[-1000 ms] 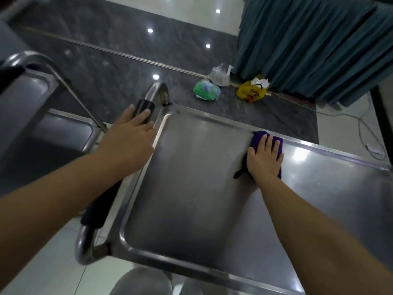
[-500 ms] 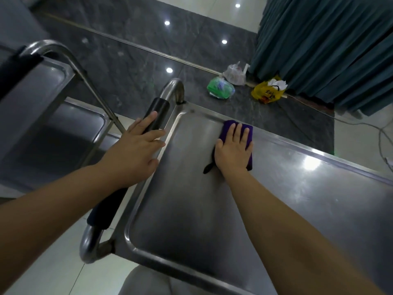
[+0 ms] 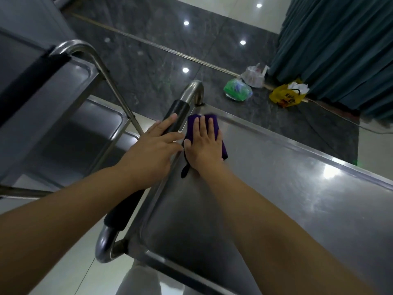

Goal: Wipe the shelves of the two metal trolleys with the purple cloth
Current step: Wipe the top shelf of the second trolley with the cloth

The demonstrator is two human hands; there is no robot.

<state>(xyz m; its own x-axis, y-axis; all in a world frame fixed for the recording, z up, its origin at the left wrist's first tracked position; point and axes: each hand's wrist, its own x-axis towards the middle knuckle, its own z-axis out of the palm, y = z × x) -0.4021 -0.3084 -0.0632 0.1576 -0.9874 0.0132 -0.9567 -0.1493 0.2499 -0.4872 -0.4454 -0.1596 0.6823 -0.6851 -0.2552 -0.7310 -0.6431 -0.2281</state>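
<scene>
Head view: right hand [image 3: 203,145] flat on purple cloth [image 3: 191,126], fingers straight and slightly spread, palm pressing cloth down, nothing pinched. Cloth lies on top shelf [image 3: 276,188] of near trolley, in far left corner just beside handle [image 3: 177,109]. Left hand [image 3: 153,150] rests on handle's black grip, fingers extended, not wrapped round it. Second trolley [image 3: 63,99] stands to left, close by. Green bag [image 3: 238,90], clear bag [image 3: 253,76], yellow bag [image 3: 287,95] on dark floor near teal curtain [image 3: 340,50].
</scene>
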